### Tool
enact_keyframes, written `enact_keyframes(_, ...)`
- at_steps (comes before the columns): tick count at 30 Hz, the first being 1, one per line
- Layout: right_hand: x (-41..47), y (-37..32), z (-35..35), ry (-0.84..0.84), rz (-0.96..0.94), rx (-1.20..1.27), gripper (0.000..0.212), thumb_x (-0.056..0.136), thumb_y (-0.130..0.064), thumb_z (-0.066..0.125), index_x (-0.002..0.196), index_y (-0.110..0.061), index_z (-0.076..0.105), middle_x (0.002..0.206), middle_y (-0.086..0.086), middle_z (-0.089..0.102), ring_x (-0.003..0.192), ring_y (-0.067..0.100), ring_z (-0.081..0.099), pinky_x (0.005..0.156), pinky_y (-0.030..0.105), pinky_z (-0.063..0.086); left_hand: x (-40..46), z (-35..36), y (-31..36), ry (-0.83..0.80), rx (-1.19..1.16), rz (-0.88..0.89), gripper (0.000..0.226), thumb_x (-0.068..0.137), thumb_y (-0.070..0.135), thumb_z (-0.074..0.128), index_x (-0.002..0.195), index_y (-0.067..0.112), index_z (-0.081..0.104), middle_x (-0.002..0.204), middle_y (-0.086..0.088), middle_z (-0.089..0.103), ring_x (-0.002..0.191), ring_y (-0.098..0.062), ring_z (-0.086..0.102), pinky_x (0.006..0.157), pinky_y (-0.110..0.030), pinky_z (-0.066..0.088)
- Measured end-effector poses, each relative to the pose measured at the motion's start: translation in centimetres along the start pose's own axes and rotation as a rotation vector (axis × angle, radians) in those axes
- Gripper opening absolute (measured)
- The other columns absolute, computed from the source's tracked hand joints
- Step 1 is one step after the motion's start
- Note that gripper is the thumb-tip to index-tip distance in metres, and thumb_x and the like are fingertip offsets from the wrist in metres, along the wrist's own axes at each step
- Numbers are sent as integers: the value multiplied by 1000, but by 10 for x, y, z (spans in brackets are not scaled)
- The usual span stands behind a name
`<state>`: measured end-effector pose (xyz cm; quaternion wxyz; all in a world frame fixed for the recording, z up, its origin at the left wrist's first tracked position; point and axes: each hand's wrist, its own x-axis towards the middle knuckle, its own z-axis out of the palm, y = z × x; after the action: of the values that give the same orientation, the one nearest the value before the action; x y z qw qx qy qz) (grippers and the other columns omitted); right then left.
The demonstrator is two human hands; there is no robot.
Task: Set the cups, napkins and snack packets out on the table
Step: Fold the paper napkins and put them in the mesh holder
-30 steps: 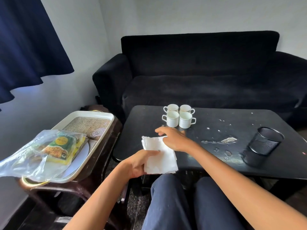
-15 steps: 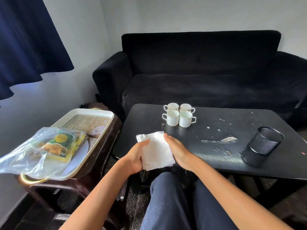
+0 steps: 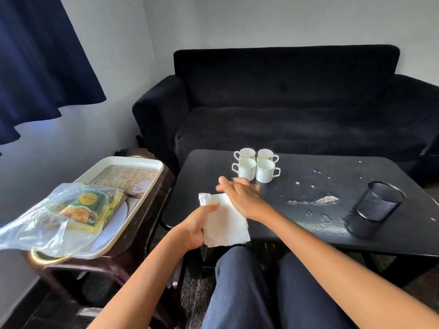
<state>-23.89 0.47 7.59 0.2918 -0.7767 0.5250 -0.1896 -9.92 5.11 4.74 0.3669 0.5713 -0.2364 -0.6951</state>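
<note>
1. White paper napkins (image 3: 224,224) are in my left hand (image 3: 198,227); my fingers and thumb curl around the left edge of the stack, which hangs over the near edge of the black table (image 3: 308,236).
2. My right hand (image 3: 240,195) lies flat on the top of the stack, fingers straight, gripping nothing.
3. Four white cups (image 3: 256,165) stand tight together on the table, just beyond my right fingertips.
4. The snack packets (image 3: 90,207) are in a clear plastic bag (image 3: 35,224) on the tray (image 3: 133,162) at my left, not yet on the table.
5. Risks, as I judge them: a thin napkin may come off with a second one stuck to it; if my right hand pushes forward it can knock the cups; the crumbs and stains (image 3: 313,200) on the table can dirty a napkin laid there.
</note>
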Motion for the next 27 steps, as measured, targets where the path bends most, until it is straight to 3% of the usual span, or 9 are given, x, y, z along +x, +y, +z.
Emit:
enact_keyframes(6, 7, -3, 1, -74, 77, 1, 77, 89, -69, 4, 104, -34, 71, 123, -13, 64, 132, 16, 38, 111, 54, 11, -1, -2, 2, 23, -14, 7, 25, 97, 32, 48, 104, 12, 61, 90, -11, 68, 84, -27, 64, 72, -39, 52)
enact_keyframes(15, -1, 3, -1, -85, 82, 27, 62, 95, -60, 14, 114, -32, 66, 131, -8, 59, 131, 19, 39, 111, 55, 14, 1, -4, 1, 51, -24, 9, 30, 96, 35, 50, 114, 12, 57, 99, -14, 63, 90, -30, 60, 80, -44, 50)
enact_keyframes(18, -3, 3, -1, 33, 70, 238, 46, 99, -44, 32, 112, -13, 64, 115, -3, 64, 113, 17, 52, 100, 39, 34, 2, -5, 1, 55, -61, 14, 34, 96, 38, 50, 115, 10, 57, 99, -13, 64, 89, -30, 61, 74, -43, 51)
enact_keyframes(21, -10, 4, 1, 102, 233, 562, 41, 93, -29, 53, 122, 0, 55, 114, 16, 62, 95, 18, 53, 82, 29, 38, 2, -6, 2, 54, -108, 12, 33, 96, 42, 50, 104, 11, 58, 97, -13, 65, 87, -30, 62, 67, -42, 51)
enact_keyframes(22, -14, 6, 2, 56, 300, 648, 45, 91, -30, 56, 123, 2, 53, 112, 21, 61, 91, 20, 53, 78, 31, 40, 3, -6, 2, 49, -121, 17, 33, 96, 42, 49, 103, 11, 59, 97, -13, 65, 87, -30, 63, 65, -41, 51)
enact_keyframes(24, -23, 11, 7, -109, 413, 761, 46, 88, -37, 61, 119, -3, 56, 105, 15, 63, 91, 22, 59, 75, 35, 47, 4, -5, 2, 48, -128, 30, 37, 96, 43, 48, 107, 9, 59, 99, -14, 66, 88, -30, 63, 67, -40, 52)
enact_keyframes(27, -34, 15, 19, -231, 425, 877, 29, 89, -29, 62, 110, -8, 63, 103, 14, 68, 89, 28, 66, 68, 36, 52, 3, -2, 2, 49, -120, 50, 37, 97, 40, 48, 106, 7, 61, 92, -13, 68, 82, -27, 64, 68, -37, 52)
